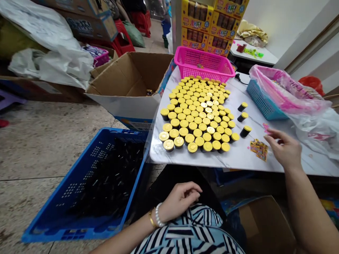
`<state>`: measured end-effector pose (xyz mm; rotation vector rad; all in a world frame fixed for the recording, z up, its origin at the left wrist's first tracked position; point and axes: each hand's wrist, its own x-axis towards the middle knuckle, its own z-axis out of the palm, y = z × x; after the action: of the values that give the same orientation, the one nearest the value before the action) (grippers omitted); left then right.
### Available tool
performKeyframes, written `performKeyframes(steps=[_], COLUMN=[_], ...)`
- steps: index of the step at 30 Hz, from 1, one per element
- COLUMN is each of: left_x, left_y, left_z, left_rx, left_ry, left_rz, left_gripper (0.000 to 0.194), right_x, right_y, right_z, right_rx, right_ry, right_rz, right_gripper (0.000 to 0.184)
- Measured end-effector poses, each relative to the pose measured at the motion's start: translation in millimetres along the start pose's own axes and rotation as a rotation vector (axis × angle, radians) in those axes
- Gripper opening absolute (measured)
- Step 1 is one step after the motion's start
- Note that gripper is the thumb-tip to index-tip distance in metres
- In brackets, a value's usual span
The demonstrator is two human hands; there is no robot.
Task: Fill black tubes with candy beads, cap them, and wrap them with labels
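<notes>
My right hand (pixel 286 150) is over the table's right side, fingers bent and thumb near the index finger in a pinch. Small pink pieces (pixel 265 127) show right at its fingertips; whether one is gripped I cannot make out. Just left of the thumb lie small printed yellow-and-orange packets (pixel 259 149). My left hand (pixel 180 200) rests on my lap, loosely curled, with nothing visible in it. Several black tubs with yellow lids (pixel 197 120) stand upright, packed together across the table. Apart from them, three tubs (pixel 245 131) stand in a column nearer my right hand.
A pink basket (pixel 205 60) sits behind the tubs. At right is a blue basket (pixel 265 100) lined with plastic bags. Left of the table are an open carton (pixel 127 79) and a blue crate (pixel 63 173) of black tubes. Yellow printed boxes (pixel 209 26) are stacked behind.
</notes>
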<state>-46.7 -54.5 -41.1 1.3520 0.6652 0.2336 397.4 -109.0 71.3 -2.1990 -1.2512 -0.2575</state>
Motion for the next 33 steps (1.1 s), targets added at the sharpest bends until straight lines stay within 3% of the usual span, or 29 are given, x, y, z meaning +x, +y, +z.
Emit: performKeyframes(steps=[2,4,10,14,18,21,23,25,28,31,33], left_x=[-5,-6,6,9,11,22,31,36,26,3,-8], left_y=[-10,-13,11,31,43,43,43,44,52,60,61], left_z=[-4.6,-6.9,4.3,9.2,13.6,21.3,23.2,19.0,4.7,-7.7,-11.4], left_rx=[-0.039,-0.058,-0.036,-0.048,-0.159,-0.304,-0.349,-0.346,-0.267,-0.088,0.005], left_ry=[0.038,0.057,0.015,0.016,0.098,0.135,0.158,0.221,0.336,0.374,0.373], left_rz=[-0.065,-0.087,-0.035,0.023,0.069,0.111,0.173,0.228,0.23,0.255,0.309], left_gripper=[0.035,0.038,0.036,0.036,0.049,0.064,0.063,0.056,0.047,0.033,0.031], right_x=[-18,-33,-40,-43,-78,-122,-149,-164,-168,-166,-167], right_y=[21,35,39,23,-30,-85,-116,-139,-160,-177,-186], right_z=[-3,4,30,17,8,25,48,72,90,84,76], right_rx=[0.007,0.024,-0.036,-0.06,0.018,0.222,0.355,0.483,0.687,0.828,0.856], right_ry=[0.034,-0.011,0.03,0.151,0.332,0.162,0.021,-0.037,-0.107,-0.318,-0.472], right_rz=[0.062,0.065,0.002,-0.067,-0.216,-0.414,-0.541,-0.568,-0.305,0.001,0.098], right_gripper=[0.04,0.037,0.032,0.033,0.018,0.008,0.015,0.02,0.03,0.045,0.051])
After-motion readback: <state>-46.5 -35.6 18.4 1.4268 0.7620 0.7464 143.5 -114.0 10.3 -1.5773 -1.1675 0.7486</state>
